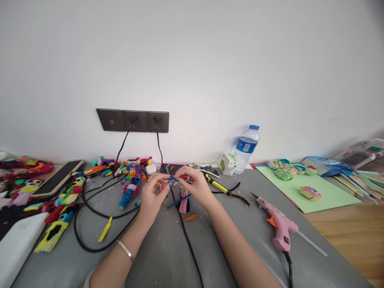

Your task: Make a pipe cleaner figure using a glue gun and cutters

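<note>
Both hands meet above the middle of the grey table. My left hand [153, 196] pinches one end of a small blue pipe cleaner piece [171, 178] between thumb and fingers. At its other end, my right hand [193, 186] pinches the same piece; the fingertips hide much of it. Under my right hand lies a pink fuzzy figure [183, 205], with a longer blue pipe cleaner [177, 201] beside it. An orange fuzzy scrap [191, 217] rests just nearer to me.
A pink glue gun [282, 228] lies at right, near green paper [324, 196]. A water bottle [246, 150] and small box [228, 164] stand by the wall. Black cables [187, 236] cross the table. Fuzzy figures [129, 194] and a phone [60, 179] are at left.
</note>
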Available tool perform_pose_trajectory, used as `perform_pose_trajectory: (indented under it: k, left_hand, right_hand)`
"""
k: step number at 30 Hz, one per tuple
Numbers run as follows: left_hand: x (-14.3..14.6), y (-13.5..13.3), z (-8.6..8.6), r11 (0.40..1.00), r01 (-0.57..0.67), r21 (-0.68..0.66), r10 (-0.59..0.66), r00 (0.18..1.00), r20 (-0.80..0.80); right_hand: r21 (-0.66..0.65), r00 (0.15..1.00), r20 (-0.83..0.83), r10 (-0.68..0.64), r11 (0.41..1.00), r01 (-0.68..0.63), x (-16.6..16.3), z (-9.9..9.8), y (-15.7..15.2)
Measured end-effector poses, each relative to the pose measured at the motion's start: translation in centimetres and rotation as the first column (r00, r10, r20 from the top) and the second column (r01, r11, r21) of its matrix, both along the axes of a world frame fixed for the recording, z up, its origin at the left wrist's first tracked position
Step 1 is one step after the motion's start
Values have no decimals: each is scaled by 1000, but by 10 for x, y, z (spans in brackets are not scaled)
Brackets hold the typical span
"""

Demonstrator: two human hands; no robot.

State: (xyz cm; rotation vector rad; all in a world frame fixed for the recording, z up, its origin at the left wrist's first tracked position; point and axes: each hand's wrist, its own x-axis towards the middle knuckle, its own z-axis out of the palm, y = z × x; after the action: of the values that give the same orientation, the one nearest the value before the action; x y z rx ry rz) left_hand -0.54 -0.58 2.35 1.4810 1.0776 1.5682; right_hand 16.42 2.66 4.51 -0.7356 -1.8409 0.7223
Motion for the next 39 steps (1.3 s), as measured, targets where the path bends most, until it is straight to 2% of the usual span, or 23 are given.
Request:
perform_pose_trajectory:
  k: [4, 15, 23, 31, 36, 39]
  left_hand:
    - [1, -1, 2, 998, -35, -46, 37, 999, 38]
    - [-1, 2, 0, 999, -5, 34, 6, 999, -46]
    - [1, 0, 0, 999, -39, 28, 39, 999, 13]
    - [-2, 1, -3, 995, 0, 99, 16, 988, -156]
    - [-2, 2, -4, 989, -50, 136, 66, 991, -116]
    - [-2, 3, -5, 988, -30, 153, 55, 985, -162]
  right_hand:
    - [3, 1000, -9, 7, 1000, -7, 0, 1, 0]
    - [0, 1000, -9, 16, 1000, -16, 1, -2, 2]
    - [-18, 1000, 1, 4, 1000, -4, 1, 0, 2]
    - [-30, 1000, 0, 28, 999, -28, 2, 0, 1]
    - [-39, 1000, -2, 17, 999, -17, 2, -1, 3]
    - [-49, 1000, 3, 23, 999, -23, 2, -1, 3]
